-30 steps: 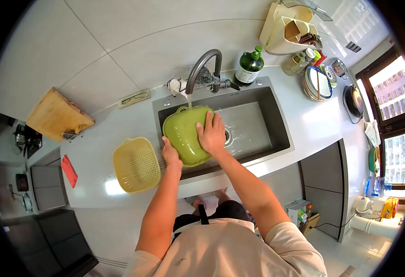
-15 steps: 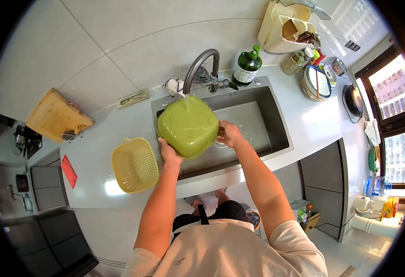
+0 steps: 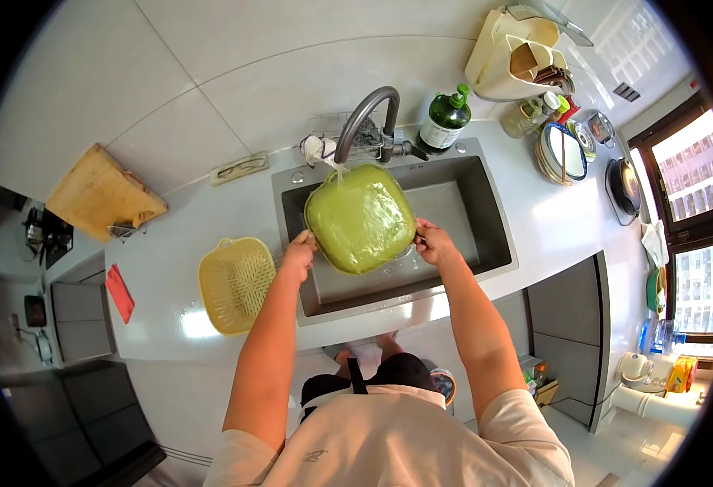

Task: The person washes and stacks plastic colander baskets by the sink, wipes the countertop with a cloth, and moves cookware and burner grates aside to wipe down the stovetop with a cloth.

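Observation:
A green, rounded-square plastic basin (image 3: 359,223) is held over the sink (image 3: 462,213), wet and shiny. Water from the grey faucet (image 3: 366,114) runs onto its far left corner. My left hand (image 3: 300,253) is closed on the basin's left edge. On the opposite side, my right hand (image 3: 433,242) pinches the right edge. Whether the basin's inside or its underside faces me, I cannot tell. Left of the sink, a yellow colander basket (image 3: 237,286) sits on the counter, near my left forearm.
Behind the sink are a green pump bottle (image 3: 446,120) and a white cloth (image 3: 318,149). Stacked plates (image 3: 562,154), jars and a cream utensil holder (image 3: 511,61) stand to the right. Cutting boards (image 3: 101,195) and a red cloth (image 3: 119,293) lie left.
The basin has shifted right and levelled out, turning slightly. Both my hands have moved with it and now hold opposite sides. Water still runs onto it.

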Demonstrator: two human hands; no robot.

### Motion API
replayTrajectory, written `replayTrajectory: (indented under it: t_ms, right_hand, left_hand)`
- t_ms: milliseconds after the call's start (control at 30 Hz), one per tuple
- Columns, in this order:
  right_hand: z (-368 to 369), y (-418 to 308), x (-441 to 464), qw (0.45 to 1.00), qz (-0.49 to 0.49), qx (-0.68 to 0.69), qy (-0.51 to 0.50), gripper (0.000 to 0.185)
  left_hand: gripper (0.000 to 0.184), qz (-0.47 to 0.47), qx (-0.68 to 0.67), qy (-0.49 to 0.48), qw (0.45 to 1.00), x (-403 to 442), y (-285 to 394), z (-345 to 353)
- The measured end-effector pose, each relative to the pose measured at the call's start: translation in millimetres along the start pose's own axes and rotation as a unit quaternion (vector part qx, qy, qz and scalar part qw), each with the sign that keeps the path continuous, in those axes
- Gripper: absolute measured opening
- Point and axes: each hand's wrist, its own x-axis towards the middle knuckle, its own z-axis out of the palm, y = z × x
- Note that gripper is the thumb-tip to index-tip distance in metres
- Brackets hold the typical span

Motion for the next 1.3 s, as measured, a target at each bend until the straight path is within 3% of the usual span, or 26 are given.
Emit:
replayTrajectory:
  t_ms: [67,167,267,467,667,767,867,1067,1167,1300]
  right_hand:
    - [-11,1,7,1.000,-0.013,-0.001,0.005,0.014]
    - [-4,-3,-4,0.998,-0.033,-0.021,0.051,0.018]
    - [6,-15,-20,0.997,-0.037,-0.043,0.061,0.026]
    - [24,-19,-29,0.993,-0.034,-0.090,0.062,0.042]
    - [28,-15,-23,0.994,-0.110,0.011,0.016,0.036]
    - [31,-17,-21,0.988,-0.123,-0.085,0.046,0.031]
    - [25,-11,-10,0.985,-0.125,-0.105,0.049,0.027]
    - [20,5,11,0.969,-0.155,-0.179,0.072,0.028]
    - [31,15,13,0.950,-0.197,-0.231,0.072,0.032]
    - [49,23,24,0.950,-0.162,-0.264,0.036,0.043]
  left_hand:
    - [0.032,-0.044,-0.002,-0.017,0.999,-1,0,4]
    - [0.051,-0.124,-0.114,-0.030,0.985,-10,14,11]
    - [0.067,-0.119,-0.134,-0.040,0.983,-20,24,12]
    - [0.059,-0.099,-0.094,-0.007,0.991,-51,41,28]
    - [0.048,-0.048,-0.164,-0.046,0.984,-34,15,12]
    - [0.049,0.020,-0.147,-0.066,0.987,-44,14,16]
    - [0.046,0.059,-0.152,-0.025,0.986,-40,-5,20]
    - [0.051,0.096,-0.100,0.010,0.990,-37,-27,24]
    - [0.052,0.103,-0.031,0.034,0.994,-24,-42,26]
    - [0.054,0.042,0.014,0.085,0.995,-2,-54,28]
